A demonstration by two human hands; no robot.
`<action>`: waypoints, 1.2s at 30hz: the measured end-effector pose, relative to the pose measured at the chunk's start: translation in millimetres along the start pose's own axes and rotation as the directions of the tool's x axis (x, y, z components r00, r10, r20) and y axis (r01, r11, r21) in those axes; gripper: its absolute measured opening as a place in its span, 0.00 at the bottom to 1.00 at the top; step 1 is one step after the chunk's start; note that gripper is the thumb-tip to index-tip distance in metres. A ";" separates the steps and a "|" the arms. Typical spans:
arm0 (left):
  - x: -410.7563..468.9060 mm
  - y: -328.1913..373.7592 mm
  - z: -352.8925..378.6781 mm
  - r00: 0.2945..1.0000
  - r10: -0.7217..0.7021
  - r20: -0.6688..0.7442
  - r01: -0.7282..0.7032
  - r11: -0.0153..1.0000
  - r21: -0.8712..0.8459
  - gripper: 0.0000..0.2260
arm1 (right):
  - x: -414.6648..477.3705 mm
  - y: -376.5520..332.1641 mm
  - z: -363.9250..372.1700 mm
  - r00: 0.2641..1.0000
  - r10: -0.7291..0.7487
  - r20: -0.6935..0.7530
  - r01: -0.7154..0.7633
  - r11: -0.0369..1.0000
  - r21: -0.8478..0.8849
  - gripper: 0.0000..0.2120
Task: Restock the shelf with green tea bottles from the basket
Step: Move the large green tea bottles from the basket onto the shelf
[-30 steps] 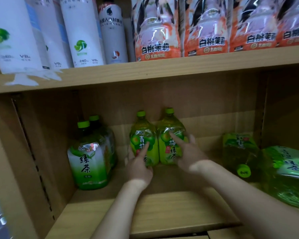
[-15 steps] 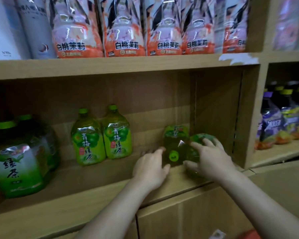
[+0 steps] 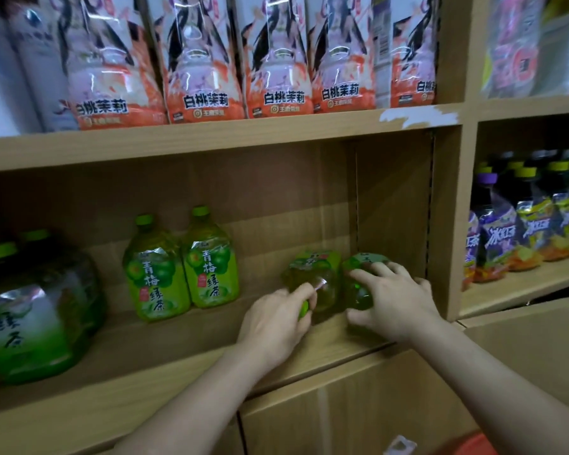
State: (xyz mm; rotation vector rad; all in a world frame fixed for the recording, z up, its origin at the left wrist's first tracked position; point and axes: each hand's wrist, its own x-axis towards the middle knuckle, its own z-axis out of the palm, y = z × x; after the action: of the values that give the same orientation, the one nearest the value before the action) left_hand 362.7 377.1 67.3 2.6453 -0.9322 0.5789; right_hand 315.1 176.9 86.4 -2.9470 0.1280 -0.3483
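Observation:
Two green tea bottles lie on their sides at the right end of the middle shelf [image 3: 145, 366], caps toward me. My left hand [image 3: 273, 326] grips the cap end of the left lying bottle [image 3: 312, 274]. My right hand [image 3: 391, 303] is wrapped over the neck end of the right lying bottle [image 3: 363, 259], fingers on top and thumb underneath, hiding its cap. Two more plum green tea bottles [image 3: 155, 277] [image 3: 211, 267] stand upright side by side against the back, left of my hands.
Large green tea bottles [image 3: 30, 320] stand at the shelf's left end. Peach jasmine bottles [image 3: 204, 60] fill the shelf above. A wooden partition [image 3: 447, 224] stands just right of my right hand, with iced tea bottles [image 3: 519, 231] beyond. A red basket edge [image 3: 467, 446] shows at bottom right.
My view and both hands have moved right, from the two upright bottles to the two lying ones. Each hand has closed on one lying bottle.

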 end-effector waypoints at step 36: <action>-35.8 -146.6 -33.0 0.903 -0.424 -0.074 0.420 0.829 0.369 0.39 | 86.2 -128.1 51.2 0.973 0.085 -0.216 0.047 0.838 0.544 0.35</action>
State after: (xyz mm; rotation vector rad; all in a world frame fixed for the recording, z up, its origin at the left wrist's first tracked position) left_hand 422.7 519.4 61.8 3.0593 -0.2164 0.6843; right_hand 419.2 301.8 79.5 -2.3274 0.0705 -0.6125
